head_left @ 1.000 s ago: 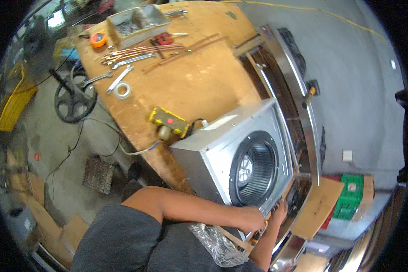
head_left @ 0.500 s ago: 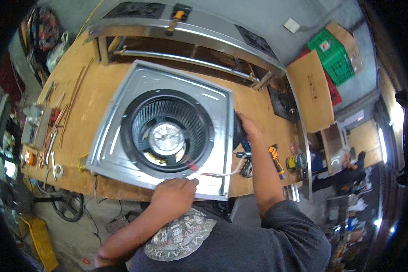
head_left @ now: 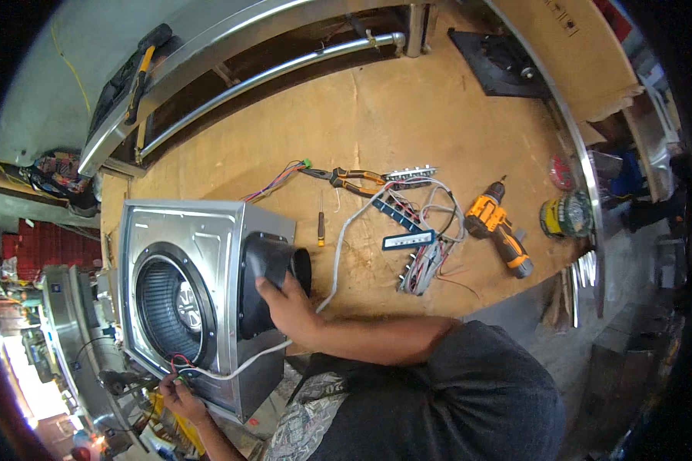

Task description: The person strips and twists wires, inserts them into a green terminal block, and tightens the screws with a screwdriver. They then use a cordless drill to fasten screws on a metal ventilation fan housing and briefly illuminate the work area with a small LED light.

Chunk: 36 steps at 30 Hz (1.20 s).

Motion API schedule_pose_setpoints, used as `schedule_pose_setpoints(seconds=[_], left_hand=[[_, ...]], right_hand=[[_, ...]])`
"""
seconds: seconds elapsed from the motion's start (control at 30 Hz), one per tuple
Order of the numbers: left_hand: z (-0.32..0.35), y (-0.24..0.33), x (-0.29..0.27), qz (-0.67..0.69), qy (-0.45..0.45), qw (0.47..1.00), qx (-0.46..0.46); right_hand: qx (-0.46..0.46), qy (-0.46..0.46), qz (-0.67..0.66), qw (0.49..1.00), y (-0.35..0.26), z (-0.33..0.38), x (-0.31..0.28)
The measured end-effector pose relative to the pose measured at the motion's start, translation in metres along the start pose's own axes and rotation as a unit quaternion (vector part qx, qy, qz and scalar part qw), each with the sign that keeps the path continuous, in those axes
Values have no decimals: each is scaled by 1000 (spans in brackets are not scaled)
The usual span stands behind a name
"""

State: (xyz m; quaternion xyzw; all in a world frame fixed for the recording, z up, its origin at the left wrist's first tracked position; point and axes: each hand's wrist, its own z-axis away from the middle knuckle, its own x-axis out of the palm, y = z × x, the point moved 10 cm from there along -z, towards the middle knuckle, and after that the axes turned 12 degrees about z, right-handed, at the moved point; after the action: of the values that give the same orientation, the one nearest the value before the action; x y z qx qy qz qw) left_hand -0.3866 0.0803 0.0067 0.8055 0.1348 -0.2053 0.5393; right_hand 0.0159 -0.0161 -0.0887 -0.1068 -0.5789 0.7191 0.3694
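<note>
Metal blower housing (head_left: 200,300) stands at the workbench (head_left: 407,100) edge, 8 o'clock in view, round fan opening facing left. Left hand (head_left: 178,392) at 7 o'clock pinches red and white wires (head_left: 184,367) at the housing's lower corner. Right hand (head_left: 288,303) lies on the black outlet duct (head_left: 265,269), fingers spread, gripping it. Screwdriver (head_left: 321,227), pliers (head_left: 346,179), wire bundle (head_left: 427,246), yellow drill (head_left: 500,230) lie toward 3 o'clock.
</note>
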Motion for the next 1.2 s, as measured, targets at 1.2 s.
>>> schedule_pose_setpoints(seconds=[1.2], left_hand=[[-42, 241, 312, 279, -316, 906, -33]], right_hand=[[-272, -164, 788, 528, -3, -106, -98]])
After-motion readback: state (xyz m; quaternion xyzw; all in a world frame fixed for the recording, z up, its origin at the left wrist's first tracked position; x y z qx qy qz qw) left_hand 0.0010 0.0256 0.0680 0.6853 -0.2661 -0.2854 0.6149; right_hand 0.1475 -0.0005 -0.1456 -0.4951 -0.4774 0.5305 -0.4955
